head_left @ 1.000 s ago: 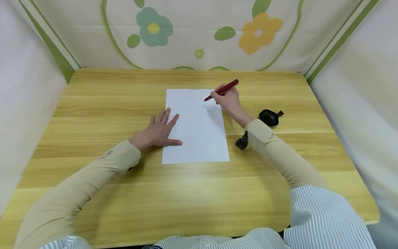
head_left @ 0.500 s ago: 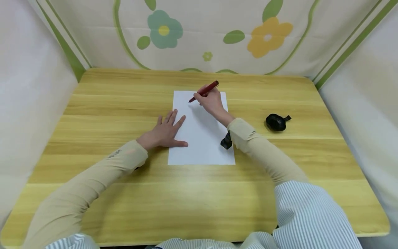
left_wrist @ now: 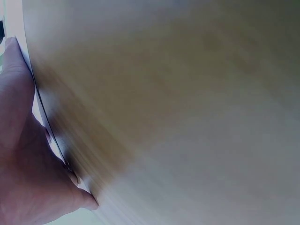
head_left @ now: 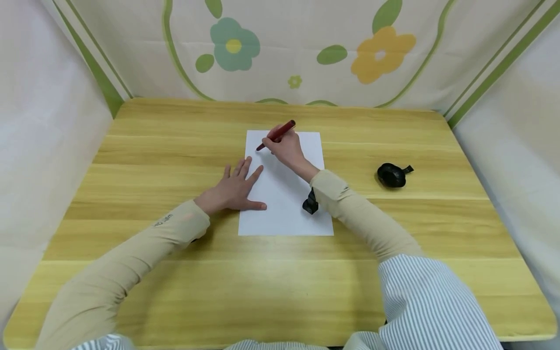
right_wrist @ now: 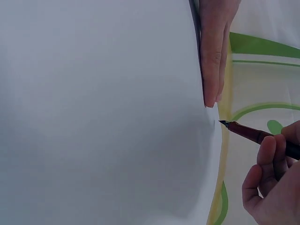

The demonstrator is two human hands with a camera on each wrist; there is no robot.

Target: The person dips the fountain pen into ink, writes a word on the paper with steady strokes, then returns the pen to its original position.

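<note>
A white sheet of paper (head_left: 284, 221) lies on the wooden table. My left hand (head_left: 234, 191) rests flat with spread fingers over its left edge; the thumb and index finger reach onto the sheet. In the left wrist view, that hand (left_wrist: 18, 140) sits along the paper's edge. My right hand (head_left: 287, 149) pinches a dark red fountain pen (head_left: 284, 128) near the sheet's upper left. The right wrist view shows the pen (right_wrist: 248, 132) slanting down, its metal nib close over the paper, beside a short faint mark (right_wrist: 214, 123).
A rounded black object with a small tab (head_left: 391, 175) lies on the table (head_left: 437, 243) to the right. A small black device (head_left: 311, 202) hangs under the right wrist, over the paper. Behind the table rises a white cloth (head_left: 280, 43) printed with flowers.
My right hand has moved left with the fountain pen, from the sheet's upper right to its upper left. The left hand keeps its place on the paper; the head view has shifted slightly.
</note>
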